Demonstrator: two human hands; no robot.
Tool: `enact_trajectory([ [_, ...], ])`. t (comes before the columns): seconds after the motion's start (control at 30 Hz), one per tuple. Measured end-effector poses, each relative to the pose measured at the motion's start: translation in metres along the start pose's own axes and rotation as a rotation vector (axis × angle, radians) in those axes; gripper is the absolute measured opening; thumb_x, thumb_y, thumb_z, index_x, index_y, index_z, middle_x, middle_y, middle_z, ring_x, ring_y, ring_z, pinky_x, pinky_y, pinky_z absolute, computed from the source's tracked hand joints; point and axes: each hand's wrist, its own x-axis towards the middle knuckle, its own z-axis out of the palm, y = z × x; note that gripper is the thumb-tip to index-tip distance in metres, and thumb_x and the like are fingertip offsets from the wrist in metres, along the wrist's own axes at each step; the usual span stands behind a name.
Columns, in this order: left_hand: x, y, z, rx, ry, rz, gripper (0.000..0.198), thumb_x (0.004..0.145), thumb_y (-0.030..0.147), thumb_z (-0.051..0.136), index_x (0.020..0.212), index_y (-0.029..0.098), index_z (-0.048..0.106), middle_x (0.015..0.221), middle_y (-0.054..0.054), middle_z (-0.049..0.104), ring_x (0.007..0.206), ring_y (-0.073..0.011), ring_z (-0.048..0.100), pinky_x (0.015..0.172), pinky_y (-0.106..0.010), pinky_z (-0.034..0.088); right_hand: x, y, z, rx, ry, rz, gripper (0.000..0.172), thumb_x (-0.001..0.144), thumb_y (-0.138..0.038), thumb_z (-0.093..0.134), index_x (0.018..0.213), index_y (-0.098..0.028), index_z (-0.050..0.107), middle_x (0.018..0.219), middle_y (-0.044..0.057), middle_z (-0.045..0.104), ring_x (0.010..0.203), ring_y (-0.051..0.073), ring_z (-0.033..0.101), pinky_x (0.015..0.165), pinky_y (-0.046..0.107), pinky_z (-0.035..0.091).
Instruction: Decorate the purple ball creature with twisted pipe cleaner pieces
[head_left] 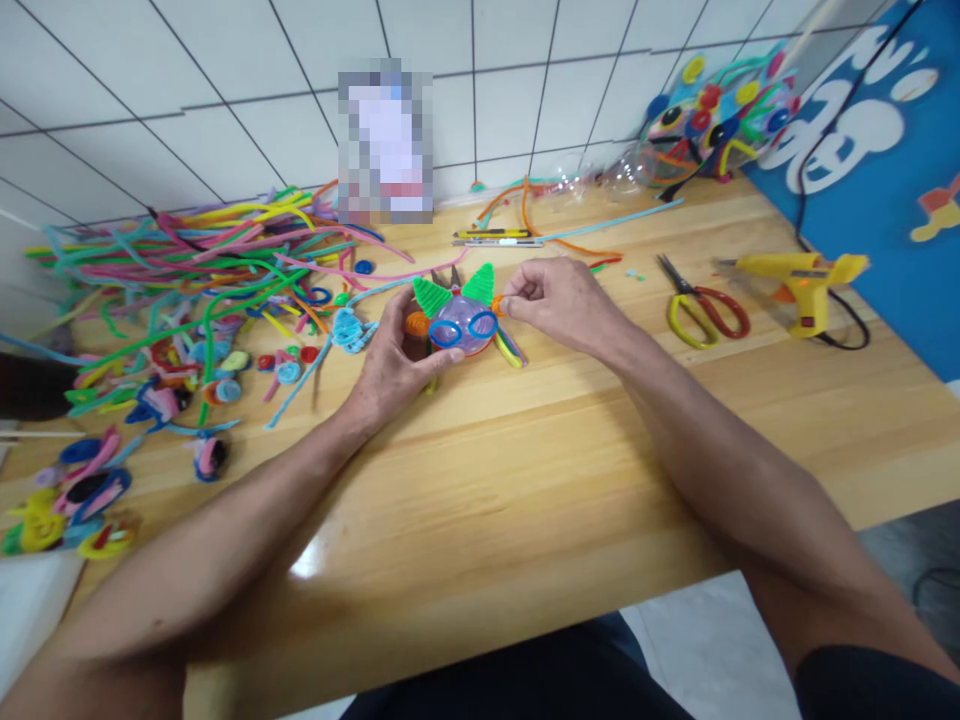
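Note:
In the middle of the table sits a clear plastic ball figure (pixel 466 318) with green ribbed ears on top and two blue rings on its front. My left hand (pixel 401 362) is closed round its left side, the thumb across the lower front. An orange fuzzy piece (pixel 416 322) shows beside that palm. At the figure's right side, my right hand (pixel 551 303) pinches a small orange fuzzy piece (pixel 499 306) between thumb and fingertips. Whether that piece is fixed to the ball I cannot tell. Yellow and dark stems (pixel 511 348) stick out below it.
Pipe cleaners (pixel 202 250) lie heaped at the back left, with small fuzzy pieces (pixel 90 490) nearer the front. Scissors (pixel 701 305) and a yellow glue gun (pixel 806 285) rest on the right. A yellow craft knife (pixel 495 234) lies behind, near a bag of coloured pieces (pixel 720 120).

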Motion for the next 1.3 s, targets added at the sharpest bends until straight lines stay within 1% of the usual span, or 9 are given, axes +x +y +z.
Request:
enact_trajectory([
  [0.13, -0.001, 0.000, 0.000, -0.006, 0.003, -0.008, 0.085, 0.079, 0.056, 0.091, 0.149, 0.029, 0.051, 0.148, -0.011, 0.061, 0.139, -0.0342, 0.061, 0.119, -0.054, 0.053, -0.001, -0.003, 0.000, -0.036, 0.009, -0.030, 0.009, 0.083, -0.023, 0.073, 0.075, -0.020, 0.070, 0.073, 0.000, 0.069, 0.074, 0.017, 0.063, 0.073, 0.032, 0.043],
  [0.37, 0.000, 0.003, 0.000, 0.011, -0.010, -0.005, 0.089, 0.078, 0.061, 0.089, 0.150, 0.026, 0.050, 0.151, -0.014, 0.060, 0.142, -0.0358, 0.059, 0.121, -0.055, 0.050, -0.004, -0.008, 0.001, -0.064, 0.016, -0.030, 0.004, 0.081, -0.018, 0.071, 0.078, -0.020, 0.073, 0.074, 0.001, 0.071, 0.075, 0.018, 0.063, 0.074, 0.032, 0.043],
  [0.47, 0.001, 0.003, 0.001, 0.012, -0.014, 0.005, 0.087, 0.079, 0.062, 0.088, 0.149, 0.026, 0.050, 0.152, -0.014, 0.059, 0.143, -0.0361, 0.058, 0.122, -0.056, 0.048, -0.003, -0.008, 0.001, -0.034, 0.012, -0.023, 0.002, 0.082, -0.020, 0.072, 0.080, -0.020, 0.073, 0.075, 0.001, 0.071, 0.075, 0.018, 0.062, 0.073, 0.032, 0.044],
  [0.57, 0.001, 0.003, 0.001, 0.009, -0.013, 0.011, 0.089, 0.080, 0.062, 0.088, 0.151, 0.026, 0.049, 0.151, -0.014, 0.059, 0.142, -0.0360, 0.058, 0.122, -0.056, 0.049, -0.002, -0.005, -0.002, 0.028, -0.008, -0.004, 0.003, 0.082, -0.023, 0.073, 0.081, -0.020, 0.072, 0.078, 0.001, 0.072, 0.075, 0.017, 0.062, 0.071, 0.031, 0.043],
  [0.7, 0.001, 0.002, 0.000, 0.016, -0.020, 0.021, 0.089, 0.080, 0.061, 0.088, 0.151, 0.027, 0.048, 0.149, -0.013, 0.060, 0.140, -0.0356, 0.060, 0.119, -0.055, 0.051, 0.001, 0.001, -0.004, 0.107, -0.057, 0.032, 0.005, 0.082, -0.024, 0.074, 0.081, -0.020, 0.072, 0.078, 0.001, 0.072, 0.074, 0.016, 0.061, 0.070, 0.030, 0.043],
  [0.8, 0.000, 0.002, -0.001, 0.023, -0.008, 0.019, 0.086, 0.080, 0.060, 0.088, 0.150, 0.027, 0.049, 0.147, -0.013, 0.061, 0.137, -0.0345, 0.062, 0.117, -0.056, 0.053, 0.001, 0.002, -0.003, 0.121, -0.080, 0.052, 0.007, 0.082, -0.024, 0.074, 0.078, -0.019, 0.071, 0.077, 0.001, 0.071, 0.072, 0.015, 0.060, 0.069, 0.030, 0.042],
  [0.93, 0.000, 0.002, -0.001, 0.048, -0.010, 0.008, 0.087, 0.081, 0.060, 0.087, 0.152, 0.027, 0.048, 0.148, -0.013, 0.061, 0.137, -0.0346, 0.062, 0.117, -0.057, 0.053, 0.000, 0.000, 0.000, 0.090, -0.063, 0.065, 0.010, 0.083, -0.023, 0.072, 0.074, -0.019, 0.070, 0.074, 0.000, 0.070, 0.069, 0.014, 0.057, 0.068, 0.030, 0.039],
  [1.07, 0.000, 0.002, -0.001, 0.060, -0.014, 0.004, 0.089, 0.081, 0.063, 0.086, 0.153, 0.026, 0.046, 0.150, -0.014, 0.060, 0.139, -0.0344, 0.061, 0.117, -0.054, 0.054, 0.001, -0.003, 0.002, 0.064, -0.036, 0.066, 0.011, 0.083, -0.022, 0.071, 0.073, -0.019, 0.069, 0.071, -0.001, 0.068, 0.067, 0.014, 0.055, 0.068, 0.030, 0.039],
  [1.3, 0.000, 0.001, -0.001, 0.053, -0.018, 0.001, 0.088, 0.081, 0.061, 0.087, 0.152, 0.026, 0.048, 0.151, -0.014, 0.059, 0.139, -0.0344, 0.061, 0.116, -0.054, 0.055, 0.001, -0.001, 0.007, 0.063, -0.006, 0.032, 0.014, 0.084, -0.028, 0.070, 0.073, -0.019, 0.069, 0.072, 0.000, 0.070, 0.068, 0.014, 0.056, 0.067, 0.029, 0.040],
])
